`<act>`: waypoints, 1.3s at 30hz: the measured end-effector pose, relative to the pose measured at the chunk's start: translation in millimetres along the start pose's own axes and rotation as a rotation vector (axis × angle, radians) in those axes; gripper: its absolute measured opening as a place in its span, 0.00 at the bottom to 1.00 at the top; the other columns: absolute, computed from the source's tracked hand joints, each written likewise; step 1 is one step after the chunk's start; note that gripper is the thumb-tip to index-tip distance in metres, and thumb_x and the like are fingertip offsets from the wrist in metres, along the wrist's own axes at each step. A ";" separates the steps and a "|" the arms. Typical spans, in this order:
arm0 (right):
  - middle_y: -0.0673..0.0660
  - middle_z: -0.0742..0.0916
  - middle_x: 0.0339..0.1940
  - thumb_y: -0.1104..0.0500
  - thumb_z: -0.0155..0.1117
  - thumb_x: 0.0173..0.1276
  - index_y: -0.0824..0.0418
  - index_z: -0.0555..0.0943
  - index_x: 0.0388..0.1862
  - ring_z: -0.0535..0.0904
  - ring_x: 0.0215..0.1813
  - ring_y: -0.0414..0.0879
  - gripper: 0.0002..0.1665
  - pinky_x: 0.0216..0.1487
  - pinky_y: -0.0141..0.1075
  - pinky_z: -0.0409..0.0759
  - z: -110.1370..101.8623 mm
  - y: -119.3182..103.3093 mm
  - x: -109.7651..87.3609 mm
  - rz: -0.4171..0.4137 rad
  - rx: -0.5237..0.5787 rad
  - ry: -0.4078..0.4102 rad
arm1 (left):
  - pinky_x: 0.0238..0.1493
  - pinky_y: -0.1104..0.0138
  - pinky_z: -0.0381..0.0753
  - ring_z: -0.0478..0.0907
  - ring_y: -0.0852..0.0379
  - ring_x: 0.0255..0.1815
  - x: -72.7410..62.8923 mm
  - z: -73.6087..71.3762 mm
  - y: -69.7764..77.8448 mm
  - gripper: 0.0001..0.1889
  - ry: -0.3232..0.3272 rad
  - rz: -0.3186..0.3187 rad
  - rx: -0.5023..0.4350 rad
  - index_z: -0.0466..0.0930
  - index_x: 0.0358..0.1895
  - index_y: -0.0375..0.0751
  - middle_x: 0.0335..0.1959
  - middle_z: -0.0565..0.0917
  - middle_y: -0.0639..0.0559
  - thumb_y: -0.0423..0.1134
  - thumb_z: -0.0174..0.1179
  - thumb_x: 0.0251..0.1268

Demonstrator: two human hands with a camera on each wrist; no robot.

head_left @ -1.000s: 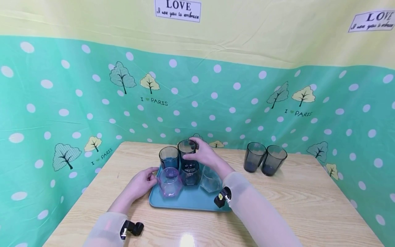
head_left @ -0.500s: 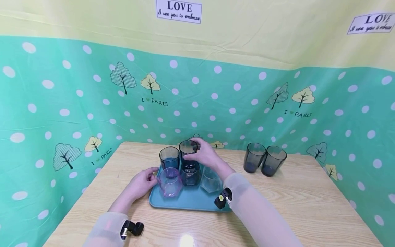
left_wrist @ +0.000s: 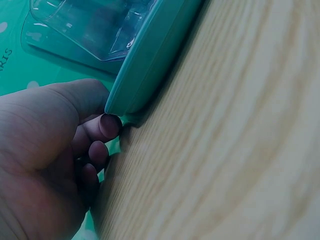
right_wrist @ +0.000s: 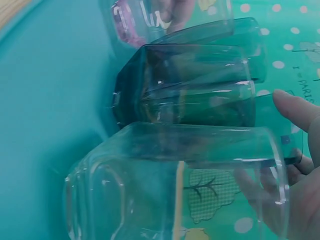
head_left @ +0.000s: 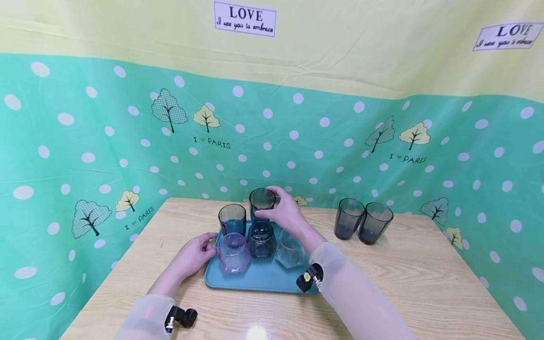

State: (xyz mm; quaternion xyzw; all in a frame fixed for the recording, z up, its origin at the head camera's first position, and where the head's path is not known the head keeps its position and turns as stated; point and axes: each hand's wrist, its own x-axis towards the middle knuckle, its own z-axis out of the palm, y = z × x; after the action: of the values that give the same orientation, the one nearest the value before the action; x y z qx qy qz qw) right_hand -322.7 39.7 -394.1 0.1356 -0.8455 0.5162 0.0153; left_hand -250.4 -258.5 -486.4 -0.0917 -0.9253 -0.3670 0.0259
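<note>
In the head view my right hand [head_left: 285, 215] grips a tall dark glass [head_left: 261, 202] near its rim, over the back of the blue-green tray [head_left: 259, 282]. Thumb and fingers of my left hand [head_left: 196, 252] pinch the tray's left edge; the left wrist view shows the thumb on the rim [left_wrist: 150, 60] and a fingertip below it. Another tall dark glass [head_left: 233, 218] stands at the tray's back left. Along the front are a pinkish glass [head_left: 233, 262], a short dark glass [head_left: 261, 244] and a clear glass [head_left: 290, 252].
Two more tall dark glasses [head_left: 350, 218] stand side by side on the wooden table [head_left: 416, 283], to the right of the tray. A green and yellow patterned curtain [head_left: 272, 118] hangs right behind the table and along both sides.
My right hand has moved the tall dark glass a little back and to the right, away from the short dark one. The left hand keeps its place at the tray's edge.
</note>
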 end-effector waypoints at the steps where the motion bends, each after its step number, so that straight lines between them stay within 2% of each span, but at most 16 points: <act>1: 0.56 0.79 0.77 0.52 0.89 0.62 0.52 0.74 0.82 0.77 0.74 0.56 0.52 0.70 0.54 0.79 -1.4 -1.3 -0.5 -0.001 0.006 0.014 | 0.48 0.55 0.77 0.76 0.57 0.34 0.0 0.0 0.2 0.27 0.001 0.001 -0.001 0.78 0.73 0.27 0.30 0.79 0.56 0.32 0.66 0.73; 6: 0.55 0.78 0.78 0.51 0.89 0.62 0.50 0.73 0.84 0.79 0.71 0.55 0.53 0.64 0.53 0.82 -11.2 -8.2 -6.6 0.003 0.040 0.057 | 0.47 0.56 0.77 0.76 0.57 0.33 0.0 -0.2 0.9 0.27 0.005 0.003 -0.003 0.79 0.72 0.27 0.30 0.79 0.56 0.32 0.65 0.73; 10: 0.55 0.78 0.79 0.52 0.89 0.62 0.49 0.72 0.84 0.85 0.64 0.55 0.54 0.60 0.51 0.85 -22.0 -12.9 -14.6 0.013 0.074 0.074 | 0.47 0.57 0.77 0.76 0.58 0.33 0.5 0.9 -1.1 0.27 0.000 -0.003 -0.004 0.78 0.73 0.27 0.30 0.79 0.56 0.32 0.66 0.74; 15: 0.56 0.80 0.74 0.57 0.89 0.62 0.49 0.73 0.82 0.88 0.59 0.56 0.52 0.59 0.51 0.86 -38.0 -20.1 -26.8 0.006 0.178 0.100 | 0.46 0.58 0.77 0.76 0.58 0.34 2.3 2.4 -5.1 0.27 -0.002 -0.001 0.002 0.78 0.73 0.28 0.30 0.79 0.57 0.33 0.66 0.74; 23: 0.55 0.82 0.71 0.57 0.88 0.63 0.49 0.74 0.81 0.80 0.70 0.56 0.50 0.65 0.50 0.84 -62.8 -27.2 -45.2 -0.041 0.257 0.148 | 0.45 0.58 0.77 0.75 0.58 0.32 2.5 2.1 -5.5 0.26 0.006 0.021 0.001 0.79 0.72 0.28 0.30 0.79 0.57 0.32 0.66 0.73; 27: 0.56 0.83 0.70 0.58 0.88 0.64 0.50 0.74 0.81 0.80 0.71 0.55 0.48 0.69 0.51 0.81 -75.2 -28.7 -55.5 -0.058 0.291 0.177 | 0.45 0.58 0.77 0.75 0.58 0.32 1.5 2.2 -4.6 0.26 0.004 0.022 -0.001 0.79 0.72 0.27 0.29 0.78 0.57 0.32 0.66 0.72; 32: 0.55 0.83 0.70 0.55 0.88 0.64 0.48 0.74 0.81 0.78 0.74 0.50 0.49 0.74 0.52 0.76 -90.4 -25.6 -67.4 -0.061 0.281 0.209 | 0.44 0.58 0.76 0.75 0.58 0.32 1.8 2.9 -5.5 0.26 0.004 0.023 0.005 0.79 0.72 0.28 0.29 0.78 0.57 0.32 0.66 0.73; 39: 0.54 0.82 0.71 0.51 0.89 0.64 0.46 0.74 0.82 0.77 0.76 0.52 0.50 0.74 0.50 0.76 -109.5 -19.8 -83.4 -0.040 0.259 0.250 | 0.44 0.58 0.76 0.75 0.58 0.32 2.3 2.8 -6.4 0.26 0.003 0.020 0.001 0.79 0.72 0.28 0.30 0.78 0.56 0.32 0.66 0.73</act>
State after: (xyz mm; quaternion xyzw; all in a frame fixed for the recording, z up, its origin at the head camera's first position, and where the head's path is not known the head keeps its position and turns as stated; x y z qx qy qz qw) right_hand -250.1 145.0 -339.7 0.0881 -0.7606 0.6332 0.1132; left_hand -253.9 -260.8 -492.4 -0.1005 -0.9245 -0.3664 0.0309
